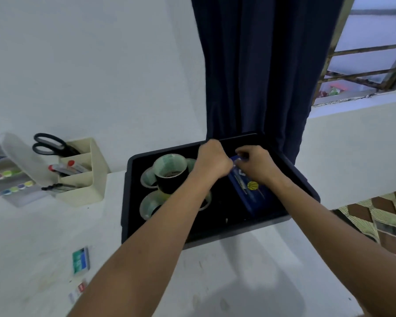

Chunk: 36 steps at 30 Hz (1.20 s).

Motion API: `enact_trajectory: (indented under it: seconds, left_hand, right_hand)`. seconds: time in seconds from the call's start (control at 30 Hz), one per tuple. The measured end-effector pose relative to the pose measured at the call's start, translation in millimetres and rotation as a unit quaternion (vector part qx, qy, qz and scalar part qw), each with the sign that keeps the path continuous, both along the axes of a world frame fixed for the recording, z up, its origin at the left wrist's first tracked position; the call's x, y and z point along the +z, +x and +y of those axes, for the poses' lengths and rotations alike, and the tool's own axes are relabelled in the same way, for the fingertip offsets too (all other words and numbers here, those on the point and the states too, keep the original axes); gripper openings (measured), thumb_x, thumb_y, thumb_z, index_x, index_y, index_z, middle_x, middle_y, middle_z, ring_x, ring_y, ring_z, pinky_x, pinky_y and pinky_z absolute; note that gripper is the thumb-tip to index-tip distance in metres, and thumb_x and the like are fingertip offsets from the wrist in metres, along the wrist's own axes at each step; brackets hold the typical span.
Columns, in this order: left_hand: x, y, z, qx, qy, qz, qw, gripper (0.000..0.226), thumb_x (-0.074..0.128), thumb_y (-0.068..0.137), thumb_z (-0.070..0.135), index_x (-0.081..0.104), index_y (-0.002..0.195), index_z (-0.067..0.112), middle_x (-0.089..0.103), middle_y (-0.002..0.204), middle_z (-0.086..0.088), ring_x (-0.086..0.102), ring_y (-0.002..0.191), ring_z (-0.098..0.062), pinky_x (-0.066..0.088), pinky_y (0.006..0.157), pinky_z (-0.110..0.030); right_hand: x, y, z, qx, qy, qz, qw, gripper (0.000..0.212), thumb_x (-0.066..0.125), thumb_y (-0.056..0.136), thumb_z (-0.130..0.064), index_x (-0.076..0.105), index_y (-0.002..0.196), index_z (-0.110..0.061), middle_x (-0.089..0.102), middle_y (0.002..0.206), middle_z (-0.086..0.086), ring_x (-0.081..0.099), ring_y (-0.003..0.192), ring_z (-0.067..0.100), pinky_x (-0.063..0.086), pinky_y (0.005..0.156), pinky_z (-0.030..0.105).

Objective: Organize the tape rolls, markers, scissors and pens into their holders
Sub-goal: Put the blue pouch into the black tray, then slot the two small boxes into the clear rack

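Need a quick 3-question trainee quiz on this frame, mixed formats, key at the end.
1. True or false: the scissors stand in the back compartment of the beige holder.
2. Multiple choice: the tape rolls sit in A) the beige holder, B) the black tray, C) the bare white table.
3. Fill in: both the left hand and the right hand are at the far end of the ____ box lying in the tray.

Key: 1 true; 2 B; 3 blue.
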State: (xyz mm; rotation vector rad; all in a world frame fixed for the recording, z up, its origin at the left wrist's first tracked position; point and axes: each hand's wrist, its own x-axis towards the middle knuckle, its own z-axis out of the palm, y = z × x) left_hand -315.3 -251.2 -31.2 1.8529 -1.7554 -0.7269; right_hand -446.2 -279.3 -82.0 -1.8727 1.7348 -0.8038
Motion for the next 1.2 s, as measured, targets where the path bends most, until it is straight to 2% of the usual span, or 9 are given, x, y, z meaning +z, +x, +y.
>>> enact_trajectory:
  seconds: [0.1, 0.23, 0.27, 0.33, 0.5, 0.67, 0.8, 0.93, 1.2]
  left_hand:
    - [26, 63, 14, 0.061, -0.07, 0.014, 0.996, 0.037, 0.052, 0.085, 0.005, 0.062, 0.12, 0.012, 0.06, 0.124, -0.006, 0.06, 0.101, -0.019, 0.04, 0.074, -0.017]
    - [34, 172, 42, 0.118, -0.096, 0.006, 0.988, 0.038, 0.049, 0.081, 0.007, 0.067, 0.113, 0.019, 0.066, 0.111, -0.005, 0.061, 0.08, -0.016, 0.047, 0.06, -0.017]
    - [29, 203, 54, 0.13, -0.086, 0.001, 0.988, 0.037, 0.05, 0.08, 0.008, 0.067, 0.111, 0.02, 0.069, 0.108, -0.006, 0.064, 0.082, -0.018, 0.053, 0.065, -0.022]
    - [16, 250, 78, 0.141, -0.049, -0.021, 0.989, 0.037, 0.051, 0.081, 0.008, 0.067, 0.112, 0.019, 0.069, 0.107, -0.008, 0.066, 0.09, -0.021, 0.057, 0.077, -0.031]
    - [-29, 333, 139, 0.14, 0.074, -0.044, 0.986, 0.034, 0.063, 0.082, 0.009, 0.066, 0.115, 0.016, 0.069, 0.098, -0.004, 0.061, 0.076, -0.014, 0.047, 0.064, -0.023]
    - [-76, 355, 170, 0.07, 0.15, -0.065, 0.984, 0.044, 0.075, 0.078, 0.022, 0.063, 0.121, 0.021, 0.064, 0.114, 0.0, 0.061, 0.086, -0.015, 0.047, 0.073, -0.023]
    - [-98, 351, 171, 0.028, 0.162, -0.062, 0.984, 0.059, 0.079, 0.075, 0.03, 0.055, 0.128, 0.029, 0.057, 0.125, 0.006, 0.061, 0.096, -0.012, 0.048, 0.076, -0.022]
    - [-106, 347, 169, -0.023, 0.164, -0.1, 0.981, 0.072, 0.08, 0.073, 0.028, 0.048, 0.137, 0.02, 0.052, 0.134, 0.001, 0.059, 0.108, -0.018, 0.045, 0.092, -0.026]
    - [-112, 358, 164, -0.071, 0.112, -0.166, 0.977, 0.042, 0.081, 0.07, 0.032, 0.07, 0.106, 0.014, 0.06, 0.098, -0.003, 0.055, 0.081, -0.013, 0.044, 0.071, -0.022]
  right_hand:
    - [32, 56, 19, 0.04, -0.081, -0.057, 0.994, 0.033, 0.064, 0.085, -0.01, 0.065, 0.118, -0.008, 0.068, 0.108, 0.006, 0.064, 0.099, 0.017, 0.044, 0.087, 0.017]
    - [56, 142, 52, 0.145, -0.108, -0.12, 0.976, 0.028, 0.062, 0.086, -0.012, 0.068, 0.113, -0.011, 0.069, 0.099, -0.001, 0.065, 0.087, 0.009, 0.049, 0.084, 0.016]
    - [55, 168, 62, 0.176, -0.099, -0.124, 0.972, 0.027, 0.062, 0.086, -0.013, 0.068, 0.112, -0.012, 0.069, 0.097, -0.003, 0.065, 0.085, 0.007, 0.05, 0.083, 0.016]
    - [50, 209, 80, 0.238, -0.069, -0.117, 0.962, 0.025, 0.063, 0.086, -0.014, 0.069, 0.109, -0.014, 0.069, 0.093, -0.005, 0.065, 0.079, 0.006, 0.051, 0.078, 0.015]
    - [16, 281, 126, 0.379, 0.052, 0.011, 0.924, 0.028, 0.068, 0.085, -0.022, 0.067, 0.112, -0.016, 0.067, 0.099, -0.004, 0.061, 0.079, 0.008, 0.05, 0.075, 0.017]
    - [-29, 301, 157, 0.431, 0.144, 0.155, 0.877, 0.041, 0.076, 0.078, -0.03, 0.065, 0.114, -0.015, 0.064, 0.108, -0.002, 0.058, 0.083, 0.01, 0.048, 0.071, 0.02]
    - [-44, 301, 168, 0.439, 0.194, 0.183, 0.858, 0.065, 0.081, 0.072, -0.037, 0.053, 0.129, -0.023, 0.057, 0.118, -0.006, 0.055, 0.087, 0.007, 0.044, 0.07, 0.018]
    - [-50, 299, 173, 0.456, 0.197, 0.213, 0.842, 0.08, 0.085, 0.064, -0.038, 0.047, 0.134, -0.027, 0.049, 0.115, -0.009, 0.05, 0.09, 0.006, 0.039, 0.074, 0.017]
    - [-60, 309, 177, 0.423, 0.145, 0.213, 0.869, 0.065, 0.08, 0.072, -0.035, 0.053, 0.13, -0.022, 0.049, 0.119, 0.0, 0.053, 0.102, 0.015, 0.043, 0.083, 0.02]
